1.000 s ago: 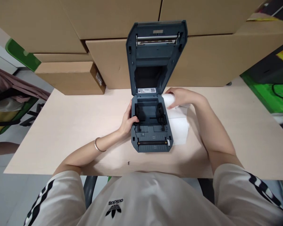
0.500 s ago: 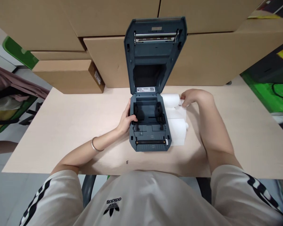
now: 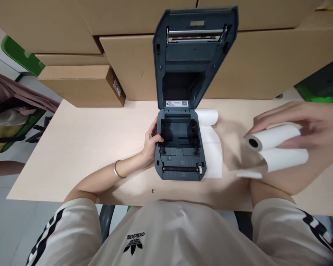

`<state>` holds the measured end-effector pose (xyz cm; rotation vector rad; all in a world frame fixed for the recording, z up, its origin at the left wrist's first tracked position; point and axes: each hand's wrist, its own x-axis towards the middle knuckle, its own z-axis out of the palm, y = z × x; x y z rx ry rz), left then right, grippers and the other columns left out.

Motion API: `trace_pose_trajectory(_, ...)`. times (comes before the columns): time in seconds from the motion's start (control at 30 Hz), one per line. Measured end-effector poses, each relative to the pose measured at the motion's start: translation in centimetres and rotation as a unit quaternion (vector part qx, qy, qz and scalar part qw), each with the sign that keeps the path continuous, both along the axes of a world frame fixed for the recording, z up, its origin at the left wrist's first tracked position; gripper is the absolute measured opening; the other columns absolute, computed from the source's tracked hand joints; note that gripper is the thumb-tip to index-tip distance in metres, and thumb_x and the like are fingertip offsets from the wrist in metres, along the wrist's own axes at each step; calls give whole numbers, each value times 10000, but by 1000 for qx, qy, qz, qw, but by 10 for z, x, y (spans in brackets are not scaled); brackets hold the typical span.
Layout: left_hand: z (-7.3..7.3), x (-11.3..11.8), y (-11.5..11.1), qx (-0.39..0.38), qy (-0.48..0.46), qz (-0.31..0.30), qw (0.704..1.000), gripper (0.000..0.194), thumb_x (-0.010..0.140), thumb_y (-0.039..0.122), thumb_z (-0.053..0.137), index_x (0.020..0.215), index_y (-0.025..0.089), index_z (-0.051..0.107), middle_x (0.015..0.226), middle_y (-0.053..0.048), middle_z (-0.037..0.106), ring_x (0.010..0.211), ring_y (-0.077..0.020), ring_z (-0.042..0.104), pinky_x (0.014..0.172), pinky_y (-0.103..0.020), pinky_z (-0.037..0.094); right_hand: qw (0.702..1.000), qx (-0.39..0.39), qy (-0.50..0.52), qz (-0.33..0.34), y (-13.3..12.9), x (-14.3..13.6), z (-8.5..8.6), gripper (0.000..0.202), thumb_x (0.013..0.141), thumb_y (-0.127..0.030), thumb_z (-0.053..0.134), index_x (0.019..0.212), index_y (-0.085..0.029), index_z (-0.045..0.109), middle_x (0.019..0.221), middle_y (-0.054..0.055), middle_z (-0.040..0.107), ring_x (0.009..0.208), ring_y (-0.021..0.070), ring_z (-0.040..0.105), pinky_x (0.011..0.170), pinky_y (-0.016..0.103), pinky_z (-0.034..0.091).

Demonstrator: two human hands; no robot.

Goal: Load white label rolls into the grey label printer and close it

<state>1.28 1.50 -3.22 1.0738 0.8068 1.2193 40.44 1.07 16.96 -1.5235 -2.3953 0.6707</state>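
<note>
Head view: right hand [image 3: 305, 117] around paper roll [image 3: 280, 137], left hand [image 3: 150, 145] around edge of printer [image 3: 180, 157], fingers [image 3: 153, 127] partly hidden.

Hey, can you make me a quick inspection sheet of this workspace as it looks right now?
Surface: pale wood-look table.
Job items: dark grey device, lid raised, roller inside near the front; white paper roll beside it, partly hidden, its sheet spread toward the near edge.
Clutter: small dark mark or scrap near the front edge; cannot tell which.
Left hand: grips the device's left side, thumb over the rim.
Right hand: holds a second roll off the table, loose end curling below.
Cables: nothing seen on the tabletop.
Surroundings: cardboard boxes behind; pink cloth at far left.
</note>
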Motion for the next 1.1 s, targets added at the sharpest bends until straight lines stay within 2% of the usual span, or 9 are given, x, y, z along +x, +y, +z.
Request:
trace_pose_trajectory(0.1, -7, -2, 2, -2, -15, 13, 1000, 850, 681, 211, 741, 1525, 311, 733, 1696, 8, 702, 1704, -395, 496, 1453, -550, 387, 976, -118, 50, 177, 3, -48, -7, 416, 961, -671, 778, 1194, -348, 899, 1110, 39, 890, 926, 251, 828, 781, 404, 635)
trace_pose_trajectory(0.2, -17, -4, 5, 18, -20, 34, 999, 788, 721, 240, 846, 1496, 332, 741, 1689, -16, 706, 1701, -413, 513, 1444, -556, 396, 984, -46, 75, 154, 11, -103, -35, 482, 996, -600, 719, 1309, -256, 847, 1206, 72, 879, 1015, 275, 809, 880, 408, 602)
trace_pose_trajectory(0.3, -26, -7, 8, 65, -20, 45, 997, 792, 767, 258, 916, 1522, 377, 708, 1716, -18, 676, 1718, -401, 498, 1455, -562, 379, 992, 56, -14, 115, 20, -146, -70, 443, 1065, -465, 651, 1354, -176, 822, 1265, 141, 868, 1163, 343, 776, 1110, 506, 511)
trace_pose_trajectory(0.4, -29, -9, 8, 126, -7, 42, 991, 812, 799, 282, 949, 1554, 409, 677, 1790, -7, 597, 1752, -387, 453, 1458, -547, 387, 981, 117, -116, 104, 29, -167, -96, 387, 1092, -326, 644, 1352, -96, 813, 1234, 201, 863, 1186, 368, 747, 1140, 523, 436)
trace_pose_trajectory(0.5, -28, -8, 7, 171, 14, 43, 984, 732, 883, 363, 940, 1560, 416, 667, 1816, -12, 560, 1778, -382, 412, 1452, -555, 400, 971, 143, -155, 111, 33, -172, -108, 327, 1087, -246, 649, 1309, -84, 826, 1204, 203, 861, 1153, 351, 734, 1094, 490, 418)
trace_pose_trajectory(0.73, -31, -10, 11, 200, 54, 41, 978, 661, 923, 457, 952, 1521, 402, 677, 1782, -48, 585, 1722, -375, 487, 1428, -588, 419, 972, 161, -145, 96, 29, -168, -105, 371, 1068, -163, 590, 1355, -86, 813, 1310, 220, 830, 1217, 361, 733, 1065, 488, 446)
trace_pose_trajectory(0.9, -39, -11, 16, 226, 50, 19, 973, 739, 920, 518, 925, 1586, 427, 616, 1827, -39, 515, 1747, -373, 441, 1439, -585, 405, 989, 38, 72, 127, 24, -151, -79, 498, 1185, -352, 386, 1388, -199, 815, 1365, 111, 854, 1206, 292, 786, 1033, 421, 537)
trace_pose_trajectory(1.0, -41, -13, 19, 243, 69, 14, 968, 734, 934, 534, 890, 1600, 419, 603, 1824, -42, 502, 1759, -383, 407, 1445, -591, 393, 980, -17, 130, 150, 10, -146, -64, 496, 1105, -518, 610, 1468, -212, 756, 1296, 77, 867, 1078, 261, 808, 903, 356, 564)
trace_pose_trajectory(1.1, -41, -15, 22, 261, 91, 17, 961, 719, 949, 564, 859, 1600, 407, 596, 1815, -50, 501, 1762, -391, 392, 1432, -593, 404, 982, 21, 57, 181, -13, -149, -56, 245, 1035, -327, 716, 1247, -218, 773, 1128, 45, 858, 935, 227, 784, 802, 324, 533)
